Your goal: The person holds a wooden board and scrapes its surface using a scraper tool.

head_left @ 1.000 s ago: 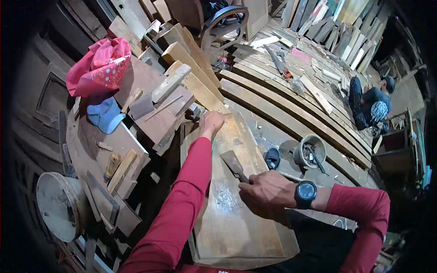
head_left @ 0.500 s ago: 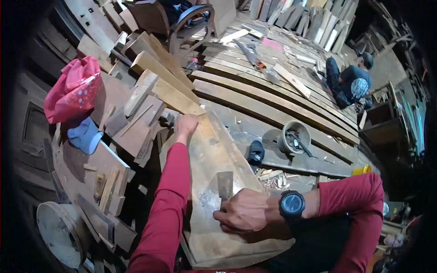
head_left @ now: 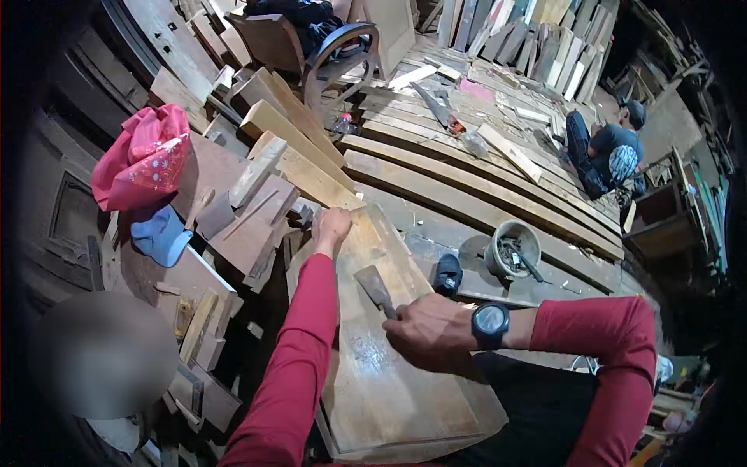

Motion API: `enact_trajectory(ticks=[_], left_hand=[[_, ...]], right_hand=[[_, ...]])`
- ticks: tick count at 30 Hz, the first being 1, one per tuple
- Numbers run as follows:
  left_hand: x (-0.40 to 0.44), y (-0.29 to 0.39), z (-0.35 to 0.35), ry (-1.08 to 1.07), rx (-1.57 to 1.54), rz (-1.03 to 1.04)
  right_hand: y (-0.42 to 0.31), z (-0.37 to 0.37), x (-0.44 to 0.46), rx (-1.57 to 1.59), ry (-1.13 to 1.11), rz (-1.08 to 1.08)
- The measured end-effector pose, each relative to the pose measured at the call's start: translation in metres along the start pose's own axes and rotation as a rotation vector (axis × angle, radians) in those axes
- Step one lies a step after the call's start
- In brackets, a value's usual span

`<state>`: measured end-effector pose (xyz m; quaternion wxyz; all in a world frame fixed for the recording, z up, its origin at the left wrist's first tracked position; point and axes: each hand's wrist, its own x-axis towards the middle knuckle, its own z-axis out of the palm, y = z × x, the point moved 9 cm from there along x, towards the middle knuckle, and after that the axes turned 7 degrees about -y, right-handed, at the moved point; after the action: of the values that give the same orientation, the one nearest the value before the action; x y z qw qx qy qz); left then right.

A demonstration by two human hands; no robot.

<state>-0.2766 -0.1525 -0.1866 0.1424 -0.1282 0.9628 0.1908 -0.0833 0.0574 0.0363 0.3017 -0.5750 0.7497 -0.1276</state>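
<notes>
A wooden panel [head_left: 389,405] with a smooth brown surface lies in front of me, and a shiny wet-looking patch marks its middle. My right hand [head_left: 432,323], wearing a black watch, is closed around the handle of a putty knife [head_left: 373,286]. The wide blade points up and left, over the panel above the shiny patch; whether it presses on the wood I cannot tell. At the panel's far end my left hand [head_left: 334,226] is closed over the edge, its fingertips partly hidden.
Stacked planks [head_left: 268,167], a blue cap [head_left: 161,235] and a pink bag [head_left: 144,159] are on the left. A bucket [head_left: 513,249] and a dark slipper [head_left: 447,275] sit right of the panel. A seated person [head_left: 615,148] is at far right. A round blur covers the lower left.
My right hand has moved slightly up and right with the putty knife, whose blade now tilts left. My left hand stays at the panel's far edge. A round blur has appeared at lower left.
</notes>
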Motion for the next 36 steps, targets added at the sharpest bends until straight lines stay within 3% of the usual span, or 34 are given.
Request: enact_trajectory(ticks=[5, 10, 11, 15, 17, 20, 25, 27, 30, 34, 36], left_hand=[[-0.007, -0.019, 0.007, 0.027, -0.14, -0.147], [0.022, -0.034, 0.029, -0.011, -0.18, -0.188], [0.027, -0.037, 0.032, 0.001, -0.163, -0.176], [0.01, -0.026, 0.016, 0.02, -0.152, -0.149], [0.036, -0.043, 0.042, 0.021, -0.147, -0.152], [0.025, -0.036, 0.034, 0.027, -0.168, -0.149], [0.016, -0.028, 0.018, 0.014, -0.173, -0.139], [0.013, -0.024, 0.016, 0.028, -0.187, -0.14], [0.058, -0.054, 0.065, 0.02, -0.177, -0.104], [0.027, -0.039, 0.034, -0.006, -0.17, -0.178], [0.011, -0.032, 0.023, -0.025, -0.182, -0.212]], right_hand=[[-0.048, 0.002, -0.011, 0.049, -0.039, -0.242], [-0.001, 0.008, -0.005, -0.037, 0.034, -0.056], [0.004, 0.015, -0.004, -0.068, -0.053, -0.035], [-0.048, -0.001, -0.008, 0.05, -0.015, -0.239], [-0.045, 0.01, -0.004, 0.037, -0.056, -0.219], [0.002, 0.019, 0.001, -0.042, -0.047, 0.014], [-0.05, -0.002, -0.013, 0.059, 0.049, -0.266], [-0.045, 0.011, -0.008, 0.048, 0.002, -0.249], [0.001, 0.017, -0.005, -0.024, -0.028, 0.004], [-0.037, -0.001, -0.011, 0.042, 0.041, -0.224], [-0.049, 0.001, -0.009, 0.049, 0.014, -0.24]])
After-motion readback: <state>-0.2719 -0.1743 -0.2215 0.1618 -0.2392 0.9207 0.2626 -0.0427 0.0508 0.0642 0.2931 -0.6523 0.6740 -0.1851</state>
